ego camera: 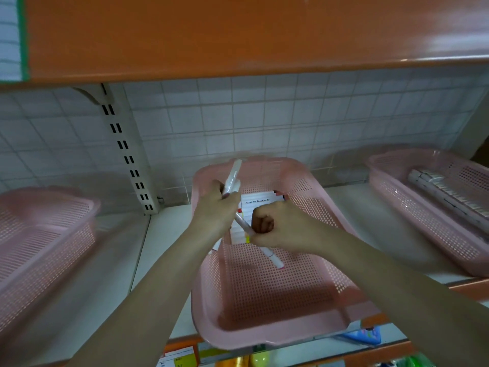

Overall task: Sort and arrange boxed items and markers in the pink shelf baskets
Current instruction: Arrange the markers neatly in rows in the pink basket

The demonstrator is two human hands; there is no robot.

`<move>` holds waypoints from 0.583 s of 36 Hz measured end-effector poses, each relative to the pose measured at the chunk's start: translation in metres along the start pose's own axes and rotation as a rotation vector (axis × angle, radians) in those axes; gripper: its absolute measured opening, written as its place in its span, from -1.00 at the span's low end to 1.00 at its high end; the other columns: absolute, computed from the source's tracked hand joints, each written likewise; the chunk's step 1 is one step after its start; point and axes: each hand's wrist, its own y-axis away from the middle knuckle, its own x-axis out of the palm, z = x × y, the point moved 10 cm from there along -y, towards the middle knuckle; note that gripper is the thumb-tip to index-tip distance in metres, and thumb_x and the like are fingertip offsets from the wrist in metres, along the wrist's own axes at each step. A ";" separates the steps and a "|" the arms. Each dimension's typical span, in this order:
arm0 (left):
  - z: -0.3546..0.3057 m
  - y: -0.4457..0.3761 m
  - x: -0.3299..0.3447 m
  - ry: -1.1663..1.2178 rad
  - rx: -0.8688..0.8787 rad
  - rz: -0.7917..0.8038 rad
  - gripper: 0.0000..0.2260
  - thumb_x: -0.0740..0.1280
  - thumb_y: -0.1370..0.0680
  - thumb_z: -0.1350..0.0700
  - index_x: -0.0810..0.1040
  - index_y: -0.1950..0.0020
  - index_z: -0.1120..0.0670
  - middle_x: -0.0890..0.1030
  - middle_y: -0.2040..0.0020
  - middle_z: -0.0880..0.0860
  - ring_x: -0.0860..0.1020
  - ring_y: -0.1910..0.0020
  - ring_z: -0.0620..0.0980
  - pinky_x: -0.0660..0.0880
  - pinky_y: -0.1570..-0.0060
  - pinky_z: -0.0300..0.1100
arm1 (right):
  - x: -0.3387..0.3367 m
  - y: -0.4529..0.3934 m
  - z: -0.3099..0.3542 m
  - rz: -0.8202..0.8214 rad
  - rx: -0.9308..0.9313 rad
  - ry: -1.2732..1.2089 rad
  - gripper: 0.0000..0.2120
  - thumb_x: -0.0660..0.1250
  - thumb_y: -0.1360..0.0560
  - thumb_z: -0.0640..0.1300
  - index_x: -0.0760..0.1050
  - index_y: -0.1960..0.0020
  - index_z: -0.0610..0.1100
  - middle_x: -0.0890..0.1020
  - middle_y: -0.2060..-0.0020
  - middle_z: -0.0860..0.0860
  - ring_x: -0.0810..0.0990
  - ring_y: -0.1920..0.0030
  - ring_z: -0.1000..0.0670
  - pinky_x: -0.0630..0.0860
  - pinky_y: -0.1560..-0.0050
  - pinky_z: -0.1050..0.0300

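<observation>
Both forearms bare to the frame edge; no sleeves, watch, rings or gloves visible. Left hand (214, 211) and right hand (275, 226) uncovered. Fingernails indistinct owing to motion blur.

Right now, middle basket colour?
Pink, with a perforated mesh pattern; the middle basket shows best in the head view.

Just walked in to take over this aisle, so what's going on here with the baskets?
A person is sorting markers over the middle pink basket on the shelf. The left hand grips white markers pointing up, while the right hand grips another marker slanting down into the basket. A white marker box lies at the back of that basket. The right basket already holds a row of white boxed items; what the left basket holds cannot be seen.
</observation>
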 end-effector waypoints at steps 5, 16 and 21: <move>-0.005 -0.002 -0.006 -0.056 0.046 0.000 -0.83 0.23 -0.59 0.01 0.38 0.02 0.11 0.46 0.27 0.08 0.45 0.38 0.03 0.40 0.44 -0.19 | 0.010 0.004 -0.014 0.141 -0.015 0.274 -0.89 0.44 -0.41 -0.11 0.59 0.07 -0.02 0.65 0.17 0.11 0.59 0.17 0.12 0.54 0.15 0.19; -0.008 0.006 0.002 -0.021 0.065 0.120 -0.89 0.23 -0.55 0.12 0.42 -0.03 0.13 0.45 0.26 0.07 0.38 0.43 -0.03 0.35 0.52 -0.25 | 0.035 0.003 -0.023 0.300 0.032 0.249 -0.75 0.25 -0.54 -0.16 0.53 -0.16 0.08 0.56 0.29 0.13 0.50 0.28 0.17 0.50 0.16 0.14; -0.011 0.006 0.002 -0.007 0.096 0.145 -0.88 0.24 -0.55 0.11 0.42 -0.04 0.13 0.45 0.30 0.04 0.37 0.46 -0.06 0.35 0.54 -0.26 | 0.033 0.006 -0.018 0.313 0.047 0.275 -0.79 0.24 -0.53 -0.10 0.60 -0.07 0.04 0.65 0.15 0.06 0.57 0.22 0.12 0.56 0.08 0.08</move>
